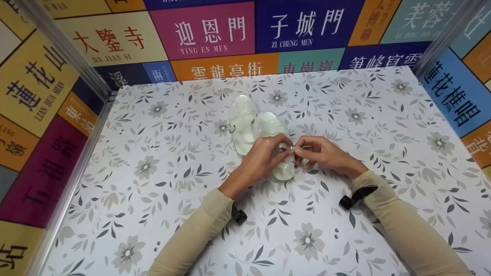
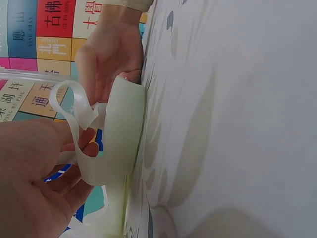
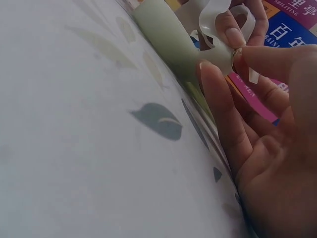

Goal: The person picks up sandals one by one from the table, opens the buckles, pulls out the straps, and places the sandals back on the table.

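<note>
Two pale green sandals with translucent straps lie side by side on the table, the left sandal (image 1: 243,128) a little farther back. Over the right sandal (image 1: 270,123), both hands meet at its strap. My left hand (image 1: 262,153) pinches the strap between thumb and fingers. Opposite it, my right hand (image 1: 322,154) pinches the strap by a small shiny buckle (image 1: 292,148). A loop of strap (image 2: 74,111) curves up beside the sole (image 2: 121,124) in the left wrist view. In the right wrist view, a short strap end (image 3: 253,76) sticks out below the right thumb.
A white tabletop (image 1: 184,214) printed with grey flowers and leaves lies under everything. Coloured panels with place names (image 1: 203,32) stand along the back and both sides. Black wrist devices (image 1: 347,202) sit on both beige sleeves (image 1: 406,222).
</note>
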`<action>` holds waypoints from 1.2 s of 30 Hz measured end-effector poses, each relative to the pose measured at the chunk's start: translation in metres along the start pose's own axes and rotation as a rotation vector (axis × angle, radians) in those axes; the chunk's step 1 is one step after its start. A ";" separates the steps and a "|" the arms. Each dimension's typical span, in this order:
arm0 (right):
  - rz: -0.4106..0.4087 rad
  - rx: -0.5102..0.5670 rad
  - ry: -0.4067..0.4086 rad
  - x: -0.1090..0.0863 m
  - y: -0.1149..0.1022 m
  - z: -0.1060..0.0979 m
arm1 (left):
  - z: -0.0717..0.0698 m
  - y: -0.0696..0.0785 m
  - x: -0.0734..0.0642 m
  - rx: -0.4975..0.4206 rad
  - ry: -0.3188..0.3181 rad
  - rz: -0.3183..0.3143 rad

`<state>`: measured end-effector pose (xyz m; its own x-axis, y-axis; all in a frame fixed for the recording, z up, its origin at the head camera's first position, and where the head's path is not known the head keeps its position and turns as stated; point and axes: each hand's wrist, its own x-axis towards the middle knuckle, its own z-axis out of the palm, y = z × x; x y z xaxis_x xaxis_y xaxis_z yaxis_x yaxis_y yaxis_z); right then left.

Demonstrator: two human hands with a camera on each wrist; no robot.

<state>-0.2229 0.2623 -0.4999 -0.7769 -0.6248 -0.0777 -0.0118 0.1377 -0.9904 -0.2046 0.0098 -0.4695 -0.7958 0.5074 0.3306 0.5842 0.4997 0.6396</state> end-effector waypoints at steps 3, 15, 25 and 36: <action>0.001 0.018 -0.009 -0.001 -0.001 -0.002 | 0.000 -0.002 0.000 -0.015 -0.003 0.002; -0.041 -0.022 0.003 0.000 0.004 -0.002 | 0.000 -0.005 0.000 -0.081 -0.010 0.000; -0.030 -0.052 0.021 0.000 0.003 0.001 | 0.001 -0.003 0.000 -0.077 -0.004 0.016; -0.027 0.006 0.018 -0.002 -0.003 0.000 | 0.002 -0.006 0.001 -0.101 -0.003 0.006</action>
<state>-0.2216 0.2631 -0.4966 -0.7873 -0.6146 -0.0491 -0.0291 0.1165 -0.9928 -0.2081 0.0090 -0.4744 -0.7920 0.5121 0.3324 0.5695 0.4235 0.7045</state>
